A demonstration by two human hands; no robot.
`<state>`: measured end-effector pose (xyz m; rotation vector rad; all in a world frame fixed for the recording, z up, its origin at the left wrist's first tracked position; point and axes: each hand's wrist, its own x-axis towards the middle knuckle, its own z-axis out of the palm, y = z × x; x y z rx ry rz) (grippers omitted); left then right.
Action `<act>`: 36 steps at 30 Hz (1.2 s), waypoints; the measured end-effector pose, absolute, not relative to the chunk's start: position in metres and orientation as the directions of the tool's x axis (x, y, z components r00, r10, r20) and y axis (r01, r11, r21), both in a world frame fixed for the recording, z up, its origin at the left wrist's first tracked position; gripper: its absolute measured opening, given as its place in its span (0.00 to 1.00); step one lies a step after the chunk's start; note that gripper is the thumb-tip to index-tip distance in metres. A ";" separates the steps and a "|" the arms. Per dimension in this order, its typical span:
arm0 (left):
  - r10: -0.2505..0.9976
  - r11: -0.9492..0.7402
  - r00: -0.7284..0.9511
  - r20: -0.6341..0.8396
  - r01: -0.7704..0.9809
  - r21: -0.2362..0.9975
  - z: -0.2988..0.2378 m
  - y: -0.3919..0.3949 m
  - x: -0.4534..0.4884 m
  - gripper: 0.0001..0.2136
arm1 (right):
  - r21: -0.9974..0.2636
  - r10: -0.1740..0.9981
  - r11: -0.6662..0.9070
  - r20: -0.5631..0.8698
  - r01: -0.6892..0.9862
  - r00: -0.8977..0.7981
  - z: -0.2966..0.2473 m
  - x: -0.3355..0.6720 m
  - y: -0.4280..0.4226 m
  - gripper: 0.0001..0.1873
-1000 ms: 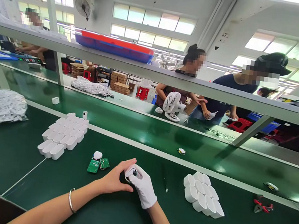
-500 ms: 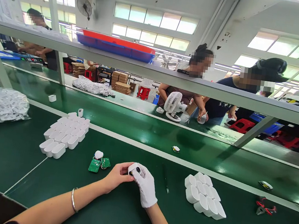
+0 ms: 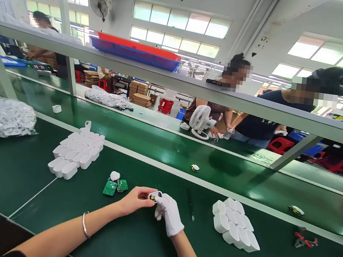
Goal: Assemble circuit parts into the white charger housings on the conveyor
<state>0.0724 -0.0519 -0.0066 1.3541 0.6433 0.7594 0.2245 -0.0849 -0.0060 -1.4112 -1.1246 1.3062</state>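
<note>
My bare left hand and my white-gloved right hand meet over the green bench, both pinched on one small white charger shell with dark and yellow parts showing inside. A silver bangle circles my left wrist. Just left of my hands lie two green circuit boards and a small white cap. A cluster of several white shells stands to the right, a bigger cluster of white shells to the left.
A bag of white parts lies far left. The conveyor belt carries small pieces behind my bench. Red pliers rest at right. Two people work opposite beside a white desk fan. A grey rail crosses overhead.
My hands have closed in on the shell and lowered a little; the right fingers now pinch it from the side. Pieces on the belt have drifted left.
</note>
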 end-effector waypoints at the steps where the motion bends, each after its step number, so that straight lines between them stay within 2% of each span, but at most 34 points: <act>1: 0.793 0.005 0.607 0.051 -0.089 0.996 -0.008 -0.053 0.073 0.26 | -0.976 0.978 -0.205 -0.201 0.074 0.048 -0.007 0.223 -0.085 0.19; 3: 0.801 -0.106 0.592 0.091 -0.011 0.994 -0.010 -0.053 0.073 0.27 | -0.967 0.975 -0.219 -0.213 0.128 0.058 -0.004 0.224 -0.086 0.18; 6: 0.826 -0.213 0.556 0.095 0.151 0.965 -0.011 -0.052 0.072 0.20 | -0.939 0.977 -0.210 -0.191 0.271 0.096 0.008 0.236 -0.087 0.17; 8: 0.830 -0.242 0.554 0.071 0.242 0.940 -0.011 -0.051 0.071 0.17 | -0.836 0.958 -0.206 -0.066 0.509 0.281 0.019 0.256 -0.086 0.17; 9: 0.826 -0.259 0.560 0.067 0.272 0.927 -0.010 -0.051 0.071 0.16 | -0.738 0.913 -0.251 0.034 0.626 0.406 0.024 0.268 -0.085 0.18; 11: 0.814 -0.302 0.575 0.081 0.301 0.905 -0.010 -0.051 0.070 0.14 | -0.614 0.793 -0.406 0.131 0.677 0.594 0.028 0.295 -0.083 0.20; 13: 0.811 -0.333 0.576 0.103 0.308 0.891 -0.010 -0.052 0.070 0.13 | -0.635 0.738 -0.498 0.048 0.591 0.673 0.026 0.316 -0.080 0.16; 15: 0.827 -0.325 0.551 0.108 0.314 0.892 -0.010 -0.054 0.071 0.13 | -0.694 0.749 -0.503 -0.053 0.515 0.660 0.021 0.328 -0.078 0.08; 18: 0.866 -0.241 0.496 0.056 0.317 0.917 -0.009 -0.054 0.073 0.17 | -0.797 0.792 -0.419 -0.087 0.435 0.604 0.014 0.325 -0.076 0.10; 21: 0.869 -0.167 0.495 -0.001 0.294 0.941 -0.009 -0.051 0.075 0.16 | -0.914 0.845 -0.295 -0.114 0.279 0.522 0.014 0.307 -0.077 0.08; 24: 0.867 -0.138 0.498 -0.019 0.275 0.951 -0.011 -0.049 0.079 0.15 | -0.980 0.901 -0.178 -0.126 0.089 0.414 0.017 0.284 -0.078 0.14; 28: 0.876 -0.105 0.481 -0.035 0.260 0.960 -0.015 -0.049 0.082 0.17 | -0.990 0.933 -0.057 -0.098 -0.128 0.347 0.013 0.256 -0.080 0.22; 31: 0.877 -0.106 0.480 -0.031 0.255 0.961 -0.016 -0.051 0.081 0.18 | -0.962 0.914 0.004 -0.107 -0.274 0.391 0.004 0.239 -0.083 0.23; 36: 0.891 -0.179 0.453 0.021 0.309 0.934 -0.013 -0.055 0.075 0.17 | -0.950 0.870 0.009 -0.147 -0.314 0.470 -0.011 0.225 -0.086 0.23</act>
